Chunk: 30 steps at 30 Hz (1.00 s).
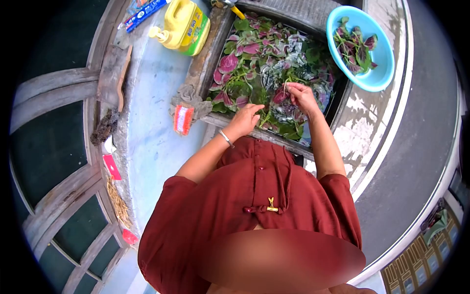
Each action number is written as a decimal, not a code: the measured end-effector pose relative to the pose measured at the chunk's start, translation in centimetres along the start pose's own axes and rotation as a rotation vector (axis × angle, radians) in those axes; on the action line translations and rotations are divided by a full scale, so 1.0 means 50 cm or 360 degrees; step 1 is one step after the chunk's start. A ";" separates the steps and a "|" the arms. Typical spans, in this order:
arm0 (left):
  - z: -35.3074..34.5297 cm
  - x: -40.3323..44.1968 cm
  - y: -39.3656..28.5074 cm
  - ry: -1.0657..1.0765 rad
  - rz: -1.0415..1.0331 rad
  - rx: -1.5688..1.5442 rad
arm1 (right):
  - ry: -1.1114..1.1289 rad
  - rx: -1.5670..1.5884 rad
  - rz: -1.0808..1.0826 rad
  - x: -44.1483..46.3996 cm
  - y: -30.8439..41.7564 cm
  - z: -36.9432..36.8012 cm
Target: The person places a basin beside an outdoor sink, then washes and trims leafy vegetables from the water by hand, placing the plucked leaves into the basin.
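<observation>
Water in a stone sink [335,105] holds many loose green and purple leafy greens, apparently red amaranth [249,73]. Over the right part of the sink, my right hand [303,99] is closed in a pinch on a thin amaranth stem [286,87]. My left hand [246,119] reaches over the near edge, with its index finger stretched out above the greens and apart from the thumb. No held thing shows in it. A light blue basin [387,73] stands on the ledge right of the sink, with a small bunch of greens [356,49] inside.
Left of the sink are a yellow pump bottle [185,28], a grey rag [195,100] and a red-and-white scrub brush [183,119]. A blue box [146,14] lies at the upper left. A yellow-handled tool [238,12] rests at the sink's far corner. Barred windows [49,152] line the left wall.
</observation>
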State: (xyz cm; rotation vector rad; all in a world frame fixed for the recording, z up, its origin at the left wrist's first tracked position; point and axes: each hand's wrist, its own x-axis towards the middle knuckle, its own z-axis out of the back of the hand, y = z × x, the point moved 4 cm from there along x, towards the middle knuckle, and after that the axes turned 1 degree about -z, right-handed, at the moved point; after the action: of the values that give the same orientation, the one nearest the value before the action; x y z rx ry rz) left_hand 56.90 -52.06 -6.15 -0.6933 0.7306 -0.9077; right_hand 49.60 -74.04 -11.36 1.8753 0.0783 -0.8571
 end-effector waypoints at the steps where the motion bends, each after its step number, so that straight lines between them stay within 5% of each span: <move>1: 0.014 0.005 -0.002 -0.0067 0.0102 -0.0049 | 0.0160 0.0121 0.0026 -0.011 0.007 -0.005; 7: 0.032 0.045 0.008 -0.0303 0.0302 -0.0532 | 0.0390 0.0096 0.0118 -0.066 0.016 -0.040; 10: 0.045 0.061 -0.010 -0.0863 -0.0261 0.0240 | 0.0435 -0.0043 0.0157 -0.075 0.019 -0.051; 11: 0.050 0.064 -0.013 -0.0862 -0.0260 0.0243 | 0.0437 -0.0040 0.0157 -0.071 0.020 -0.050; 13: 0.035 0.079 0.005 -0.0405 0.0194 -0.0495 | 0.0552 -0.0113 0.0226 -0.074 0.036 -0.060; 15: 0.014 0.091 0.039 -0.0446 0.0125 -0.0463 | 0.0561 -0.0087 0.0204 -0.080 0.048 -0.063; 17: 0.002 0.095 0.050 -0.0326 0.0307 -0.1112 | 0.0585 -0.0168 0.0232 -0.079 0.056 -0.064; 19: 0.014 0.091 0.049 -0.0321 0.0286 -0.1021 | 0.0542 -0.0200 0.0186 -0.068 0.058 -0.056; 21: 0.016 0.084 0.067 -0.0271 0.0495 -0.1120 | -0.0003 -0.1291 0.0289 -0.050 0.049 -0.031; 22: 0.016 0.080 0.073 -0.0279 0.0524 -0.1077 | -0.0312 -0.1663 0.0806 -0.060 0.061 -0.035; 25: 0.007 0.072 0.093 -0.0181 0.0590 -0.0997 | -0.0264 -0.1449 0.1030 -0.063 0.063 -0.064; 27: 0.001 0.066 0.093 -0.0242 0.0568 -0.1055 | -0.0005 -0.1295 0.0653 -0.072 0.061 -0.107; 30: 0.004 0.065 0.086 -0.0322 0.0526 -0.1164 | 0.0073 -0.1398 0.0664 -0.073 0.048 -0.146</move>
State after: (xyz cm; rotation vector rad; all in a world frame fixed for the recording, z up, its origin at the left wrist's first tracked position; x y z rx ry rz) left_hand 60.31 -52.94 -10.24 -1.2419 0.9656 -0.2402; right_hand 51.70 -68.01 -5.78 1.0247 0.0721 -0.3815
